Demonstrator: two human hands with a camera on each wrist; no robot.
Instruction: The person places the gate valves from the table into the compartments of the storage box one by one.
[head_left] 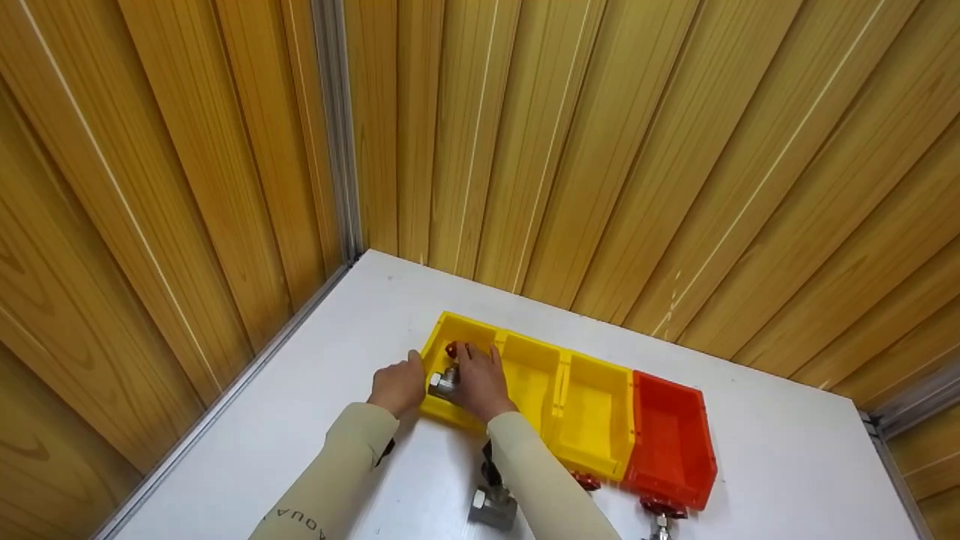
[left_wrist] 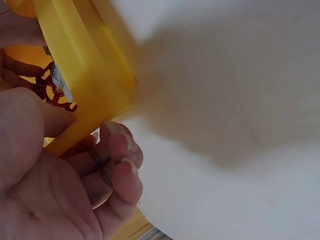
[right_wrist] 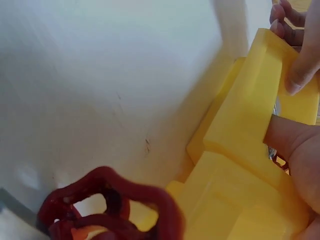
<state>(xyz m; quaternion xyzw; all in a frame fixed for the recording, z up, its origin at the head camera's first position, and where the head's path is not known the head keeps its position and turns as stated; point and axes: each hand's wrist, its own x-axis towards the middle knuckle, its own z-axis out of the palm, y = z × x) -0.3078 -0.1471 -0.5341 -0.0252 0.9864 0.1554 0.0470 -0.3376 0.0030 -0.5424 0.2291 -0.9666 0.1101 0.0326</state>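
Observation:
A yellow bin (head_left: 469, 328) stands at the left end of a row. My left hand (head_left: 397, 386) grips its left wall, with the thumb inside and the curled fingers outside in the left wrist view. Inside this bin, my right hand (head_left: 484, 379) holds a metal valve (head_left: 442, 385) with a red handwheel (left_wrist: 52, 92). The valve's hex end points left, and the fingers hide part of its body. In the right wrist view, the bin's yellow wall (right_wrist: 245, 105) covers most of the valve.
Two more yellow bins (head_left: 529, 367) and a red bin (head_left: 671, 424) continue the row rightward. Nearer me on the white table (head_left: 360, 322) lie another valve (head_left: 493, 510) and more red handwheels (head_left: 664, 508), one partly behind my right sleeve. Wood-patterned walls (head_left: 600, 150) enclose the table's back and left.

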